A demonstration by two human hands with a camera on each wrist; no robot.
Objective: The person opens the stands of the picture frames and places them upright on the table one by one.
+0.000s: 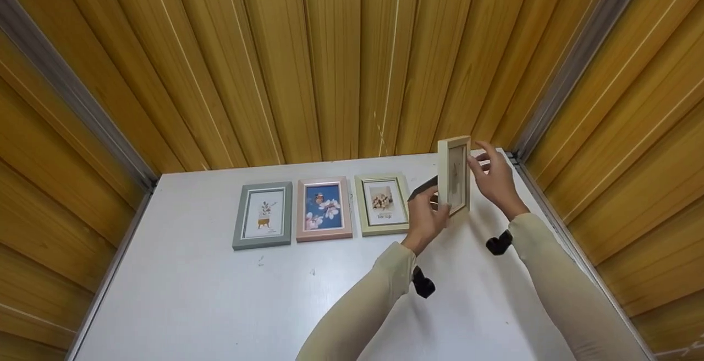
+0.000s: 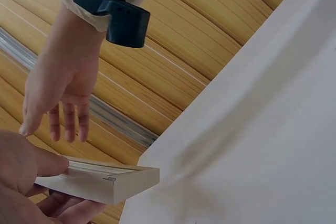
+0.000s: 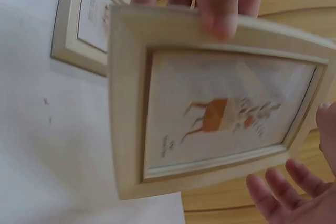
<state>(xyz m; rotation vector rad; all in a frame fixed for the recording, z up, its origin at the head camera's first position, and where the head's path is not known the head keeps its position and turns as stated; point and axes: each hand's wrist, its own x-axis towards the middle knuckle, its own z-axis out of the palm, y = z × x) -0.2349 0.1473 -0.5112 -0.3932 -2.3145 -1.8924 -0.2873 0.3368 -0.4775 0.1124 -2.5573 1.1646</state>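
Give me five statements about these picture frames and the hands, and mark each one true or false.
1. The left hand holds the cream frame. True.
2. The pink frame shows a potted plant. False: it shows pale blossoms against blue.
3. On the white table, the pink frame lies between the grey-green frame and the yellow-green frame. True.
4. The cream frame lies flat on the white table. False: it is held at a steep tilt.
5. The right hand is close beside the cream frame. True.
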